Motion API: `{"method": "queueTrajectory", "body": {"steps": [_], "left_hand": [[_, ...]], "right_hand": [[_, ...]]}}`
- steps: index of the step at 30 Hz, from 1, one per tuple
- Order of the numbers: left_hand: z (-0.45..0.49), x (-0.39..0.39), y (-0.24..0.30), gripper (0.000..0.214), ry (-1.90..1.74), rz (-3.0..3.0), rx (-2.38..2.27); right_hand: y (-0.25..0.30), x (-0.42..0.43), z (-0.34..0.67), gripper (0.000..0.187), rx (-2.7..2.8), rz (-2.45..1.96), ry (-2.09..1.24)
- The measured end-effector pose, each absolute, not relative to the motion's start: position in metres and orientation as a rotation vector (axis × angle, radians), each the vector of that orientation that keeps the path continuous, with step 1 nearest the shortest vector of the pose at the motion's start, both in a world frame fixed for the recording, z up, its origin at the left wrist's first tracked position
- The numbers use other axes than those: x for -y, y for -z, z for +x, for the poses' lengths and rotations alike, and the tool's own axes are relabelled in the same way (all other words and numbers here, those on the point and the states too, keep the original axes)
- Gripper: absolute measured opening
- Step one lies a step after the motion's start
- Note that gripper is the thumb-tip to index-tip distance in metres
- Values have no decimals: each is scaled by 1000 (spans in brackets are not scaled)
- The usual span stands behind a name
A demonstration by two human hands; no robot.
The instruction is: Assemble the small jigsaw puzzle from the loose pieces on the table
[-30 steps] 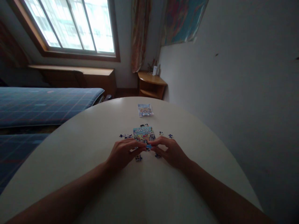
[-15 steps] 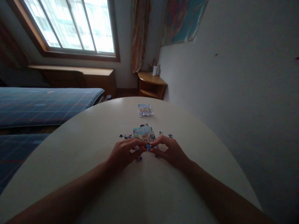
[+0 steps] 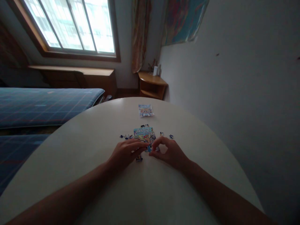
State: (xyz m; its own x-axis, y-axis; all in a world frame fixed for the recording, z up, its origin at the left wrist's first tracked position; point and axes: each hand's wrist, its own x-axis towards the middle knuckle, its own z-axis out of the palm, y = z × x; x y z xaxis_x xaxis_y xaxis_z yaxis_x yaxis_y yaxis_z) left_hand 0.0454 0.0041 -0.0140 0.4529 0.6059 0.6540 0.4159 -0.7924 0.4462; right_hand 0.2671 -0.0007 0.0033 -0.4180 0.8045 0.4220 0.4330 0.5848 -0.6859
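Your left hand [image 3: 125, 152] and right hand [image 3: 172, 153] pinch a small blue puzzle piece [image 3: 149, 148] between them, near the picture card [image 3: 144, 133] on the worktop [image 3: 103, 137].

Open table [image 3: 145, 193] stretches between the forearms [image 3: 81, 184] and outward past the left hand [image 3: 126, 152] and right hand [image 3: 171, 152]. Straight ahead, a printed sheet [image 3: 144, 133] and scattered puzzle pieces [image 3: 128, 137] block the way; a clear strip separates them from a packet [image 3: 145, 111] farther back.

A packet [image 3: 145, 111] lies far on the worktop [image 3: 82, 147]; nearer, puzzle pieces [image 3: 128, 137] lie left and right of a card [image 3: 143, 132].
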Motion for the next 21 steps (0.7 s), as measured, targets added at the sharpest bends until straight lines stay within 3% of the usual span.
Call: {"method": "queueTrajectory", "body": {"steps": [21], "left_hand": [[46, -1, 10, 11, -1055, 2463, -1031]], "right_hand": [[3, -4, 269, 22, 2129, -1070, -506]]}}
